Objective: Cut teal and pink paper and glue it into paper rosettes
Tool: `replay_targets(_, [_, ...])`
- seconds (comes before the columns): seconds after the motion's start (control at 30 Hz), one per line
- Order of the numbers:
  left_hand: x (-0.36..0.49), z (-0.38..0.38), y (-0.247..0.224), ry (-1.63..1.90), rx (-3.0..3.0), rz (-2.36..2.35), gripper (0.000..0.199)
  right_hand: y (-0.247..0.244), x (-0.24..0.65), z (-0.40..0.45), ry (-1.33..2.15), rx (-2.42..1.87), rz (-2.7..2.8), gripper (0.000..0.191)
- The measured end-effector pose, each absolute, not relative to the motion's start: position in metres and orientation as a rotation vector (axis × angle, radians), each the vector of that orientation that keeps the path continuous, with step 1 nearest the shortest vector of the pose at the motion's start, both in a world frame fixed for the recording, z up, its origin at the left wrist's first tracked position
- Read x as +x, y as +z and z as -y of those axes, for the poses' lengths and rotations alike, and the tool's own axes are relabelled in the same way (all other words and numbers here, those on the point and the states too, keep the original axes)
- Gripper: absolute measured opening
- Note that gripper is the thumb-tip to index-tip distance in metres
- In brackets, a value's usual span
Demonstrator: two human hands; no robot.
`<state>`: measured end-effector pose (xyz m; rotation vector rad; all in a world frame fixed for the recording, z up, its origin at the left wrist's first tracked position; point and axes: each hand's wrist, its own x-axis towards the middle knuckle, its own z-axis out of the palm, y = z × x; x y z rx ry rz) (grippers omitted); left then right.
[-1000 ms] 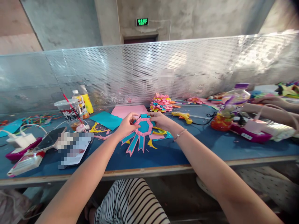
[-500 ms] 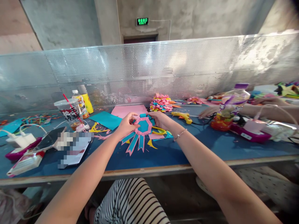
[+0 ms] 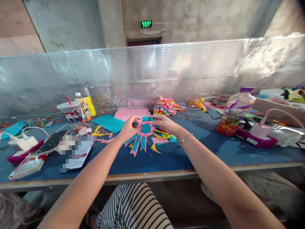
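A blue and pink paper rosette (image 3: 145, 129) with forked ribbon tails lies over the table in front of me. My left hand (image 3: 130, 127) pinches its left edge between thumb and fingers. At the upper right edge, my right hand (image 3: 165, 123) has its fingers closed on the rim, where a small blue paper piece (image 3: 145, 118) shows at the top. Yellow-handled scissors (image 3: 162, 135) lie just under my right hand, their blades partly hidden. Blue paper (image 3: 108, 123) and pink paper (image 3: 132, 113) lie behind and left of the rosette.
Behind stands a pile of folded paper pieces (image 3: 165, 106). To the right, a co-worker's arm (image 3: 274, 106) reaches past a bottle (image 3: 234, 111), near a yellow glue gun (image 3: 199, 103). A cup with a straw (image 3: 70, 113) and a phone (image 3: 79, 156) are at left.
The co-worker's hand and the yellow glue gun have moved; the gun now stands farther back and to the right. My hands stay on the rosette with little movement.
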<state>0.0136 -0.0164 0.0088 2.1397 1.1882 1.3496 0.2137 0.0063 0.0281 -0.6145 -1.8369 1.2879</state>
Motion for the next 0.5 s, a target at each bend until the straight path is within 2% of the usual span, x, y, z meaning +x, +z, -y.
replay_targets(0.13, [0.0117, 0.0149, 0.0093, 1.473, 2.272, -1.22, 0.018, 0.0276, 0.2106, -0.0034, 0.997, -0.557, 1.996, 0.045])
replay_targets(0.2, [0.0109, 0.0145, 0.0098, 1.513, 2.352, -1.241, 0.015, 0.0253, 0.208, -0.0046, 0.822, -0.572, 2.035, 0.046])
replay_targets(0.3, [0.0105, 0.0146, 0.0108, 1.546, 2.47, -1.239, 0.015, 0.0218, 0.2055, -0.0072, 0.594, -0.583, 2.077, 0.042])
replay_targets(0.5, [0.0089, 0.0196, 0.0138, 1.715, 2.831, -1.242, 0.012, 0.0232, 0.2052, -0.0016, 0.28, -0.463, 2.108, 0.022])
